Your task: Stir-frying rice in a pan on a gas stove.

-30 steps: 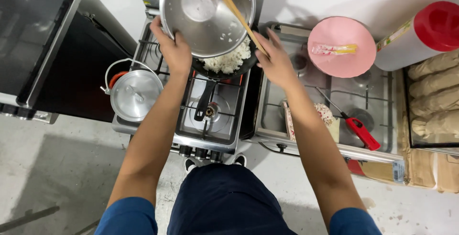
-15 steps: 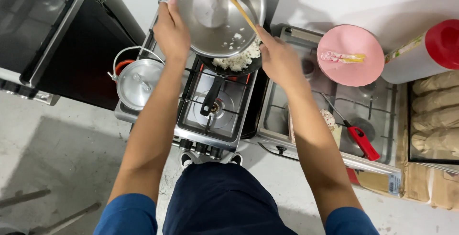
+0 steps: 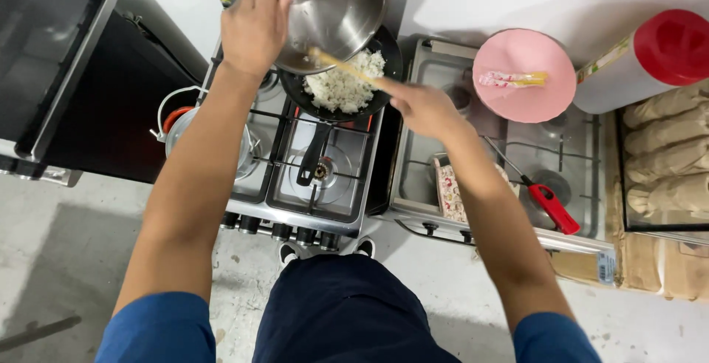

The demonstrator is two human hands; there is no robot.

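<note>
The left hand [image 3: 255, 27] is closed on the rim of a steel bowl [image 3: 336, 8], tilted over the black frying pan [image 3: 384, 53] so its white rice [image 3: 343, 90] falls in (bowl nearly empty). The right hand [image 3: 425, 108] grips a wooden spatula [image 3: 343, 67] reaching into the bowl.

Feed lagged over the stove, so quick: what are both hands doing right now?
Left hand: closed on the rim of the steel bowl, tilted over the black pan.
Right hand: closed on the wooden spatula.
</note>
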